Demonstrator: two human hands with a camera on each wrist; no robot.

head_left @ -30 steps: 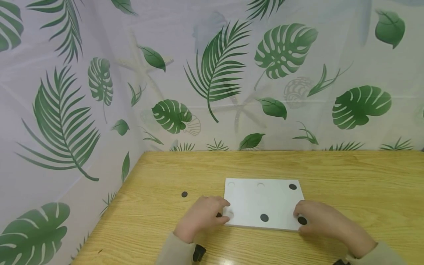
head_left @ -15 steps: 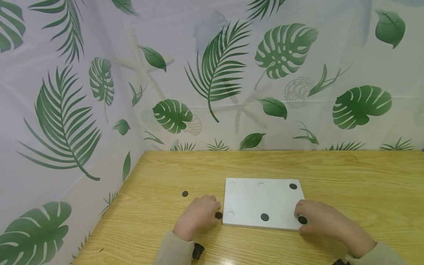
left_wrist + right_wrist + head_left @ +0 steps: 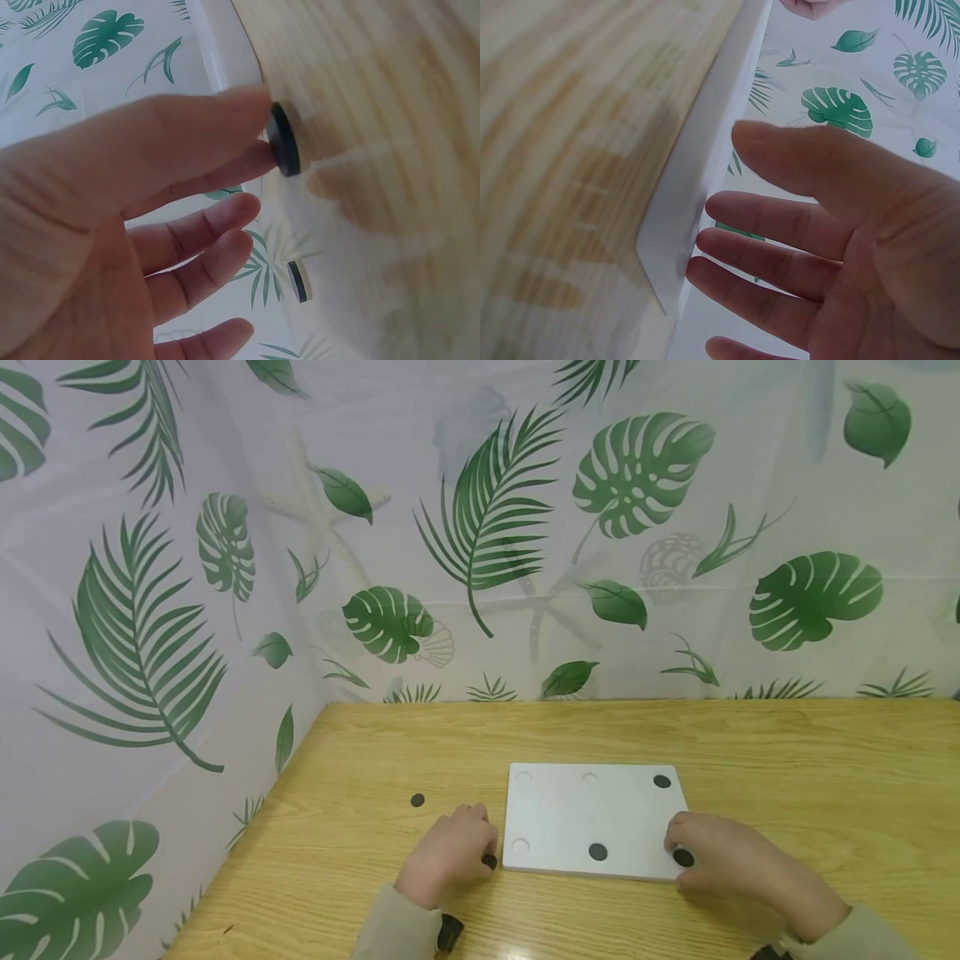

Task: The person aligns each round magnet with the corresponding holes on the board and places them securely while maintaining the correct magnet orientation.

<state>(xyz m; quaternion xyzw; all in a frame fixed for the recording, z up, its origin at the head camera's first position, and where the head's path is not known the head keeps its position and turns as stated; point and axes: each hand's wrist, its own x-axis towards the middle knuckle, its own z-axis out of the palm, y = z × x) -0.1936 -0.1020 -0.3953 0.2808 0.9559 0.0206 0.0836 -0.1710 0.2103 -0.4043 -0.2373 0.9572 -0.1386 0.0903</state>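
Note:
A white rectangular board [image 3: 555, 818] lies on the wooden table. Shallow round recesses show at its two left corners and top middle; black discs sit at top right, bottom middle and bottom right. Just left of the board, my left hand [image 3: 452, 849] pinches a black disc [image 3: 285, 139] between thumb and index finger, close over the table, its other fingers spread loosely. At the board's lower right corner rests my right hand [image 3: 727, 856]. Thumb and fingers lie apart there, beside the corner disc [image 3: 683, 857]; in the right wrist view the fingertips reach the board's edge [image 3: 679, 169].
Another black disc [image 3: 417, 800] lies on the table [image 3: 360, 760], left of the board and beyond my left hand. A white sheet printed with green leaves [image 3: 510, 543] hangs behind the table and along its left side.
My left hand has drawn back from the board's left edge, and its fingers have closed in. The disc at its fingertips has shifted slightly left and nearer me. My right hand stays put.

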